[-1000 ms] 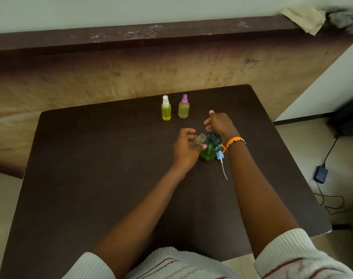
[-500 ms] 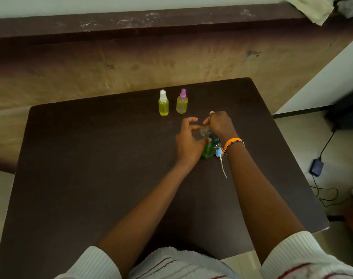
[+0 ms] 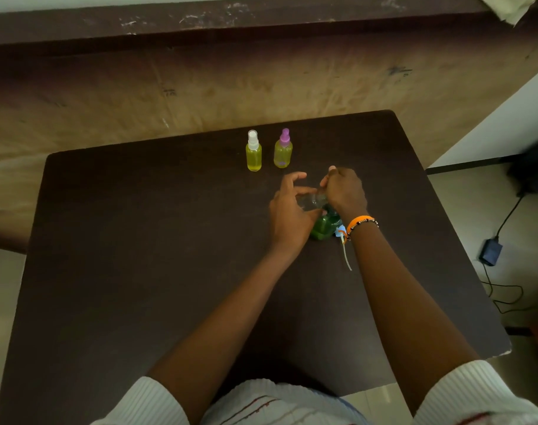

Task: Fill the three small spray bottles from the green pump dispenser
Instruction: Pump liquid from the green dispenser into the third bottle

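Observation:
The green pump dispenser stands on the dark table, right of centre. My right hand sits on top of it with fingers curled over the pump head. My left hand holds a small clear spray bottle tilted against the dispenser's spout. A loose blue spray cap with its dip tube lies on the table beside my right wrist. Two small bottles of yellow liquid stand farther back: one with a white cap, one with a purple cap.
A wooden panel wall with a dark ledge runs behind the table. A cloth lies on the ledge at the far right. On the floor to the right is a black adapter with a cable.
My left hand has brought the clear bottle up closer under my right hand at the pump spout. The view has shifted slightly downward.

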A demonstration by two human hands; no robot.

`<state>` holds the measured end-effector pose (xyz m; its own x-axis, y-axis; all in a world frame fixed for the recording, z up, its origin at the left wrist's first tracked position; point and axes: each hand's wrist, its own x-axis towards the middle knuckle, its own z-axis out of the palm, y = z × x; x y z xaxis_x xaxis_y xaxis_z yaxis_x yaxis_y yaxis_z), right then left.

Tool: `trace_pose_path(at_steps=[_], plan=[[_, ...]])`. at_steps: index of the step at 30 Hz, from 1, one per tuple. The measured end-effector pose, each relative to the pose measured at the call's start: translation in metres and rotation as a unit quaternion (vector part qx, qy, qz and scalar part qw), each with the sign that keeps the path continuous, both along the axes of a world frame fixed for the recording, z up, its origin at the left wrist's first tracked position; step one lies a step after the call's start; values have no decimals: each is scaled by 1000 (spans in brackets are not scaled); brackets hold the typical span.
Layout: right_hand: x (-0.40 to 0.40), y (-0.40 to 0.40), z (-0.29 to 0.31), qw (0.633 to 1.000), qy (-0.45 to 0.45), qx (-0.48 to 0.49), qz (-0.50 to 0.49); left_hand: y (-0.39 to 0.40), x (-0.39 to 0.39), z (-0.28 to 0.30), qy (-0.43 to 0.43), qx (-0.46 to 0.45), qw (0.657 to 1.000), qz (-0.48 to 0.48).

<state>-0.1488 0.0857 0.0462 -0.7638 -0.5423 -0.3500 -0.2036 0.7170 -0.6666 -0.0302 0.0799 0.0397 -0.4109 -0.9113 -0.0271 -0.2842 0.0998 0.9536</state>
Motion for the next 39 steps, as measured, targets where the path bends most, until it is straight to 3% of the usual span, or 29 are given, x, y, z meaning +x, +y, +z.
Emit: trace_pose_path(at_steps=[7,17,23,32,39], plan=[[-2,-2,6,997,-76,-9,21,1,0,3,17,12,1000,0],[5,3,9,999,-39,-21,-30,2,-2,4,21,7,1000,-3],[3,-2,14,994,-102,-14,-21,0,-1,3,27,5,1000,-3],[7,2,10,998,-42,0,-48,1,-4,1,13,16,1000,-2],[2,-5,14,991,-127,-30,-27,0,-3,5,22,20,1000,-2]])
